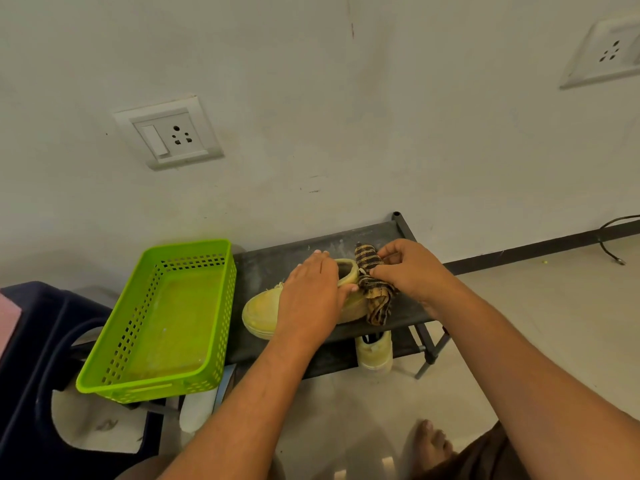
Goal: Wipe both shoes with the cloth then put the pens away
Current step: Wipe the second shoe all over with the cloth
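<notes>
A pale yellow shoe [260, 311] lies on the top shelf of a low black rack [273, 263], toe pointing left. My left hand [310, 299] lies over its middle, thumb curled round the collar, holding it. My right hand [412, 270] grips a brown and black striped cloth [375, 296] against the shoe's heel. The second pale shoe [375, 351] stands on the lower shelf, partly hidden by the top one. No pens are in view.
A green perforated plastic basket [221, 327] sits on the rack's left end, nothing visible inside. A dark blue stool [31, 358] stands at the left. The white wall with sockets [169, 133] rises behind. My bare foot [429, 445] rests on the tiled floor.
</notes>
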